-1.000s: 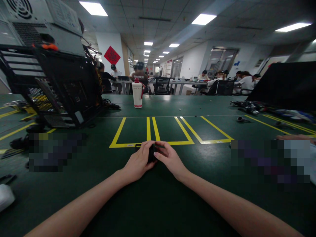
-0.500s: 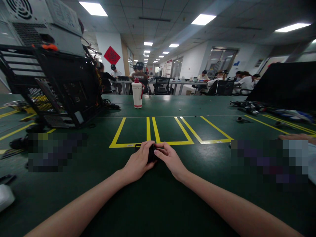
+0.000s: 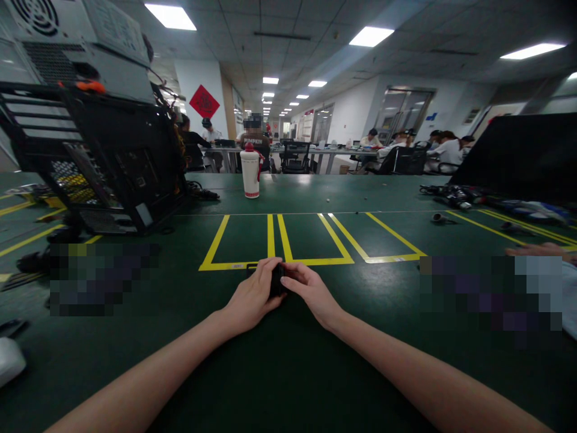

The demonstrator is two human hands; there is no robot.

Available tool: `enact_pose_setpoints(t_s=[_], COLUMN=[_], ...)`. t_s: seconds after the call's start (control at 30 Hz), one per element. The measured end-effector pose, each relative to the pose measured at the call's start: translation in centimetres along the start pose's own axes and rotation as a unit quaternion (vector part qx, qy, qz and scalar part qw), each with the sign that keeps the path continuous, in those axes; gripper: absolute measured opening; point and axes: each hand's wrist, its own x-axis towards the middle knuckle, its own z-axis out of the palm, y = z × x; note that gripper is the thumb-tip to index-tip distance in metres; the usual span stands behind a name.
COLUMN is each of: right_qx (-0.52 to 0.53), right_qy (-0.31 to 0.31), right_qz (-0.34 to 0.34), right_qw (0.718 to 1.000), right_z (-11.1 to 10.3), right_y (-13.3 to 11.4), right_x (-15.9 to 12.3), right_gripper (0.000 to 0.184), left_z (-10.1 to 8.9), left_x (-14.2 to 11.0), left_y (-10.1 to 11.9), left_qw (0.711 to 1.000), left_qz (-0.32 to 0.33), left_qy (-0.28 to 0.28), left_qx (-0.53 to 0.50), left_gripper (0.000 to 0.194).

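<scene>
Both my hands meet at a small black object (image 3: 276,282) with a squarish outline, at the near edge of the yellow tape. Its kind cannot be made out, since my fingers cover most of it. My left hand (image 3: 255,294) wraps over its left side, thumb below and fingers on top. My right hand (image 3: 311,291) has its thumb and bent fingers against the right side. A black loop or frame edge (image 3: 250,267) pokes out behind my left fingers.
Yellow tape (image 3: 315,261) marks bays on the green table (image 3: 288,373). A black computer case (image 3: 130,162) stands left, a white bottle (image 3: 251,174) behind. Cables (image 3: 451,195) and a dark panel (image 3: 518,156) lie right, near another person's hand (image 3: 536,249). A white mouse-like object (image 3: 9,361) sits left.
My right thumb and fingers have shifted very slightly on the black object. My left hand keeps its hold, and the object stays in place.
</scene>
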Motion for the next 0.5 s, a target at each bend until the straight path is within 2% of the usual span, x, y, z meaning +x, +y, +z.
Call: enact_pose_setpoints(t_s=[0.2, 0.4, 0.5], right_qx=[0.016, 0.009, 0.021], right_qy=[0.001, 0.004, -0.009], right_qz=[-0.019, 0.019, 0.028], right_qw=[1.000, 1.000, 0.999], right_z=[0.27, -0.15, -0.29], right_y=[-0.06, 0.22, 0.33], right_x=[0.10, 0.49, 0.49], right_gripper=[0.018, 0.030, 0.029], left_z=[0.01, 0.03, 0.00], left_x=[-0.04, -0.01, -0.01], left_y=[-0.03, -0.03, -0.01], left_qw=[1.000, 1.000, 1.000], left_qz=[-0.004, -0.002, -0.006], left_qy=[-0.002, -0.002, -0.005], left_qx=[0.005, 0.002, 0.004], left_gripper=[0.060, 0.059, 0.060])
